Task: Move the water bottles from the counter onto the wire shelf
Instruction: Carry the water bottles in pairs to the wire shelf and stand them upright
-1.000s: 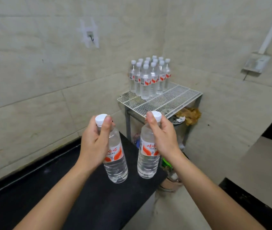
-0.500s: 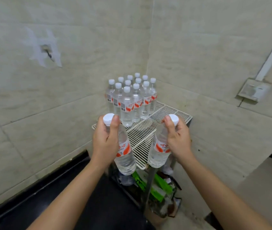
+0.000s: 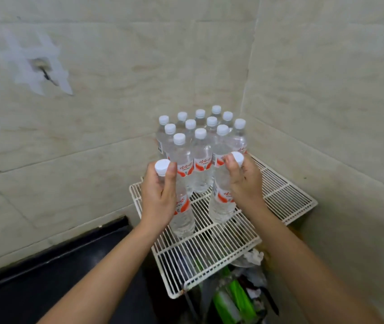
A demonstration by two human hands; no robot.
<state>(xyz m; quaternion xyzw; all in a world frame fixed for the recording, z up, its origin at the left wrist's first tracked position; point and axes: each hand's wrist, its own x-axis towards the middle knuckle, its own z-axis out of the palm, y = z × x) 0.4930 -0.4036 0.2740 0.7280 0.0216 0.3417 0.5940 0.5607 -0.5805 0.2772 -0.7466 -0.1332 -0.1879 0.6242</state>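
Right now both hands are gripping a water bottle each over the wire shelf. The left hand is wrapping its fingers round the neck and shoulder of the left bottle, thumb lying just under the white cap. The right hand is clasping the upper half of the right bottle in the same way.

Both bottles are standing close to upright, long axes running top to bottom, caps pointing up and bases pointing down at the shelf's wires. The left bottle is leaning its cap slightly away from the shelf's middle, and the right bottle is mirroring it, so the two bases are sitting nearer each other than the caps. Whether the bases are touching the wires I cannot tell.

At the shelf's back corner, against the tiled walls, a packed group of bottles is standing upright with caps up; the two held bottles are sitting just in front of it, above the shelf's middle.

The black table is lying just to the left of the shelf, lower in view. Green packaging is showing beneath the shelf's front edge.
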